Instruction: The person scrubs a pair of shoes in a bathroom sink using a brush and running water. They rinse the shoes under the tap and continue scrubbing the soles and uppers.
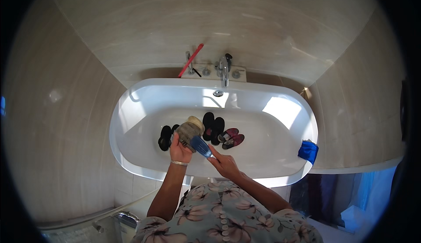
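My left hand (180, 151) grips a worn grey-brown boot or shoe (188, 131) with a pale beige end, held up over the white bathtub (138, 141). In my right hand (226, 166) is a blue brush (200, 146) by its handle; its head meets or overlaps the right side of the boot or shoe. Whether the bristles touch it is hard to tell. Below, in the tub, lie a black pair of shoes (165, 138) partly hidden at left, another black pair (217, 129), and a dark red and grey pair (234, 140).
A chrome faucet (225, 73) reaches over the tub's far rim, above a round chrome overflow fitting (218, 93). A red stick (191, 60) leans beside the taps. Blue cloth (308, 151) hangs over the right rim. Tiled walls (217, 19) enclose the far side.
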{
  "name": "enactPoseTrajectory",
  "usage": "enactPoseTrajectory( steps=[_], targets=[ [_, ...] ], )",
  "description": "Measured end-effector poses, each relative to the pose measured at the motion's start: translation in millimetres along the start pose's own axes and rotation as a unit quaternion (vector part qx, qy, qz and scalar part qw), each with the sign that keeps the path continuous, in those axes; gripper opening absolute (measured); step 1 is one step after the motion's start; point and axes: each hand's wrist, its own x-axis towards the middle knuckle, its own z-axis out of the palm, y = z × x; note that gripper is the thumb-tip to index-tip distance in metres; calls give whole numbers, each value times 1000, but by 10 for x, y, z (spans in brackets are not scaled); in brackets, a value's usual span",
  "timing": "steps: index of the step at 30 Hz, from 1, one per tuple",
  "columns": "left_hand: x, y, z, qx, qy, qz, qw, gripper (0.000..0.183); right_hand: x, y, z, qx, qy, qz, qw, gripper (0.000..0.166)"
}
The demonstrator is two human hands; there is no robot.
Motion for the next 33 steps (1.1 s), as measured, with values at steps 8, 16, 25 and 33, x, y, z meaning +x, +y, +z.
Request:
enactPoseTrajectory(
  steps=[8,16,25,33],
  targets=[
    [-35,-151,98,-14,-20,-1,1000,56,479,-488,-159,-70,-19,5,997,57],
    [-89,258,147,-47,16,-25,998,62,91,117,10,5,61,-33,998,57],
    [-119,-3,365,12,150,-75,986,43,499,-225,-120,21,66,-127,989,55],
    [-88,208,293,-11,165,-118,979,37,25,430,-12,1,81,-103,991,56]
  ],
)
